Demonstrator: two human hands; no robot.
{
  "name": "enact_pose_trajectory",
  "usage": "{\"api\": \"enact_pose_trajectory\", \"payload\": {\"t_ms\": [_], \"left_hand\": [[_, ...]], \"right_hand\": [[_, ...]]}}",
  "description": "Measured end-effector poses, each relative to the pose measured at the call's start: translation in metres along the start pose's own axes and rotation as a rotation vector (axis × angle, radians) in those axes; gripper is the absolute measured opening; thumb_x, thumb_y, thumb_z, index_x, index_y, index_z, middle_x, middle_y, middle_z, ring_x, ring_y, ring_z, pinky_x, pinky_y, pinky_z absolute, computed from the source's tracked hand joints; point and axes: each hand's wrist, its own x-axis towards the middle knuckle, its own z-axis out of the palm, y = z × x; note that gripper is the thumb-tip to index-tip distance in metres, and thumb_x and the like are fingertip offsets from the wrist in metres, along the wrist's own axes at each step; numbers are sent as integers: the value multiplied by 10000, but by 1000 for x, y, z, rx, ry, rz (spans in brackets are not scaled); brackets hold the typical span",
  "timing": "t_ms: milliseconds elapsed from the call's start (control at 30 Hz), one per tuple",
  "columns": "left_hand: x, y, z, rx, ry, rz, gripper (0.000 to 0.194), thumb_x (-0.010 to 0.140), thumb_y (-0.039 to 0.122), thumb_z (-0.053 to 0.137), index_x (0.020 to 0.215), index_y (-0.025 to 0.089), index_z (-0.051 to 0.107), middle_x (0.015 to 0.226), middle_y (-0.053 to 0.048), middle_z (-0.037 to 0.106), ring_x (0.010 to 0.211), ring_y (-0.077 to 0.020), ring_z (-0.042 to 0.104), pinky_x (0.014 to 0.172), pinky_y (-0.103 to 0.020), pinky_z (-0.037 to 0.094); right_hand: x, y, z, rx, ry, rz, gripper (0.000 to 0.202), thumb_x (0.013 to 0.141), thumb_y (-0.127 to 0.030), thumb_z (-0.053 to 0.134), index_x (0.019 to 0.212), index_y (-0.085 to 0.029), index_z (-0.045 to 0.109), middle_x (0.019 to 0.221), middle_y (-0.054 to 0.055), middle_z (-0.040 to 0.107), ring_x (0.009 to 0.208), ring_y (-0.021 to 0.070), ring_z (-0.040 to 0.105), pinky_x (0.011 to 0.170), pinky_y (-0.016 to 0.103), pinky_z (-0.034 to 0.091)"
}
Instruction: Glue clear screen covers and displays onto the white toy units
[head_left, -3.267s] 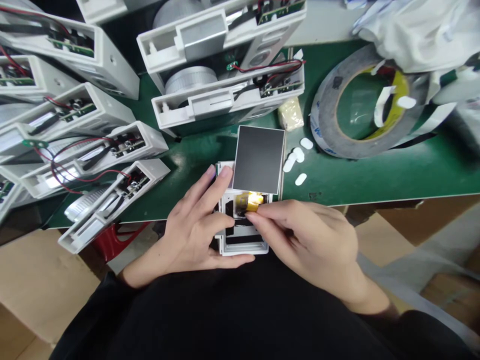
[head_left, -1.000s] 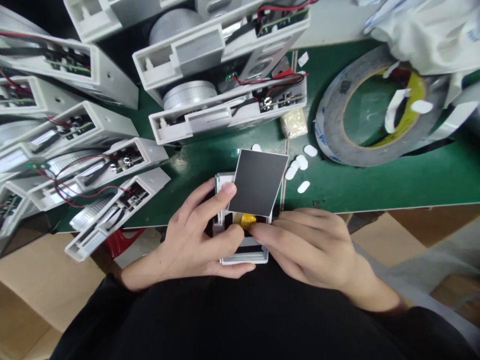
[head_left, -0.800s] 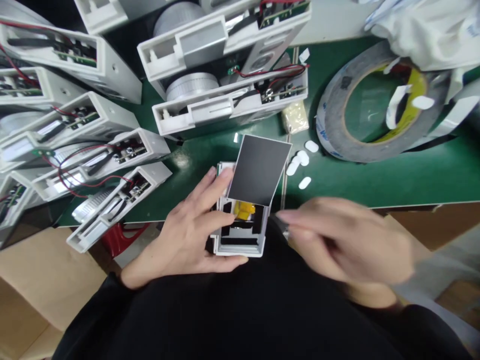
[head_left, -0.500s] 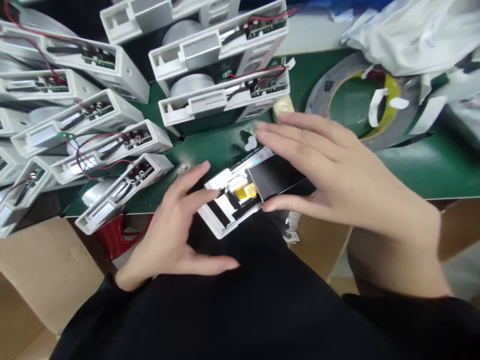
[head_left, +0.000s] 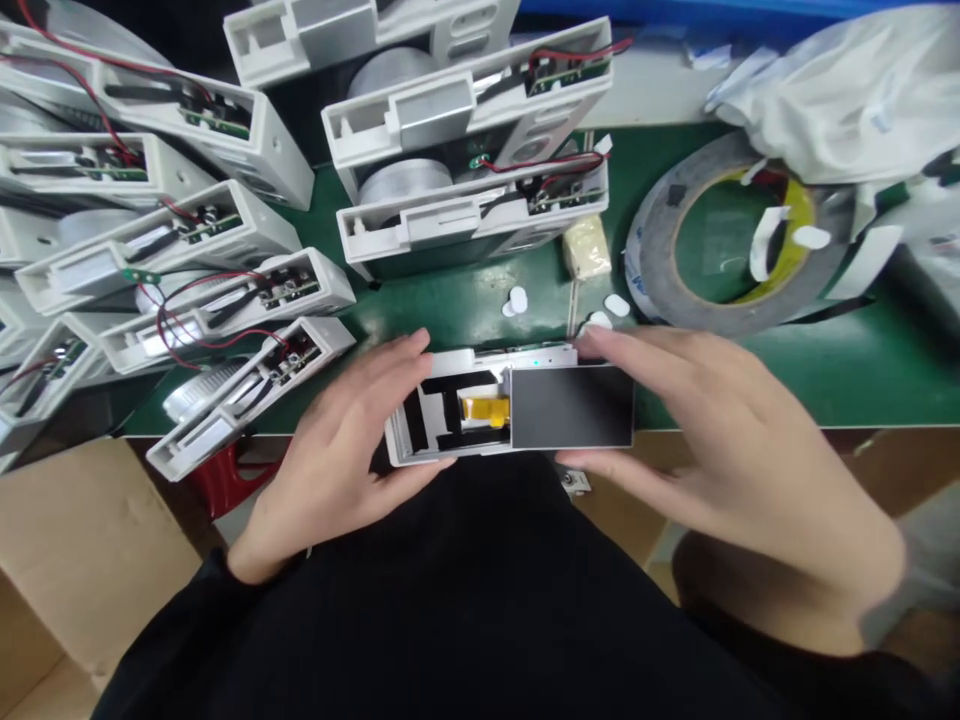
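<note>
Level in front of me is a white device housing [head_left: 397, 440] with black strips inside. A dark rectangular display screen [head_left: 572, 408] covers its right part, and a yellow ribbon cable [head_left: 486, 410] comes out at the screen's left edge. My left hand [head_left: 352, 430] grips the housing's left end, fingers on the far edge and thumb on the near one. Around the right end, my right hand [head_left: 697, 430] has its fingers at the far edge and its thumb at the near edge. A small light glows on the housing's far side.
Similar white housings [head_left: 480, 215] with wires and circuit boards stand at the back and left. A large tape roll [head_left: 652, 230] lies at the right, near a crumpled white bag [head_left: 840, 100]. Small white oval pieces [head_left: 616, 304] and a yellowish block [head_left: 587, 248] sit on the green table [head_left: 750, 375].
The housing has turned from slanted to level. My left hand has closed from spread fingers onto its left end. My right hand has shifted down and right, uncovering the screen.
</note>
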Motion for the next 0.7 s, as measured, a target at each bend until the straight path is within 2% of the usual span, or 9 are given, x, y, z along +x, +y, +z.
{"api": "enact_pose_trajectory", "payload": {"t_ms": [133,267,400,533,600,700], "left_hand": [[2,6,-3,118,-92,4,753,1012,313,801,1677,191,470,1648,-193,633,1498,-388,664,1188,-526,656],[4,11,-5,211,-124,47,603,1018,258,770,1564,104,566,1623,-258,623,1582,-422,569,1236,-551,601],[7,14,-7,253,-166,54,565,1012,229,772,1521,81,576,1589,-292,616,1510,-430,630,1175,-556,632],[9,18,-7,251,-181,38,495,1003,122,743,1478,153,606,1613,-282,583,1481,-433,651,1099,-548,666],[8,19,-6,243,-195,16,465,1003,87,720,1441,218,634,1622,-248,572,1486,-437,643,1068,-551,676],[7,20,-7,221,-211,4,484,1003,76,709,1445,258,637,1639,-221,553,1493,-437,632,1075,-572,669]], "right_hand": [[-2,-4,-1,114,71,48,842,1071,-449,713,1778,-189,337,1218,170,809,1094,275,779,909,395,638],[-5,-1,8,331,117,168,913,1035,-420,772,1799,-263,296,1376,193,761,1226,307,779,1065,484,645],[-13,5,18,422,109,177,966,988,-436,840,1791,-284,325,1338,142,782,1174,336,791,1002,541,679],[-10,4,17,496,207,137,1030,897,-302,928,1769,-315,380,1328,108,765,1081,314,807,1004,544,701],[-2,0,13,519,254,124,1009,898,-261,917,1762,-319,399,1260,99,764,1004,295,802,914,505,725],[9,-7,6,489,250,143,980,929,-240,871,1774,-320,381,1150,103,769,921,299,791,791,486,727]]}}
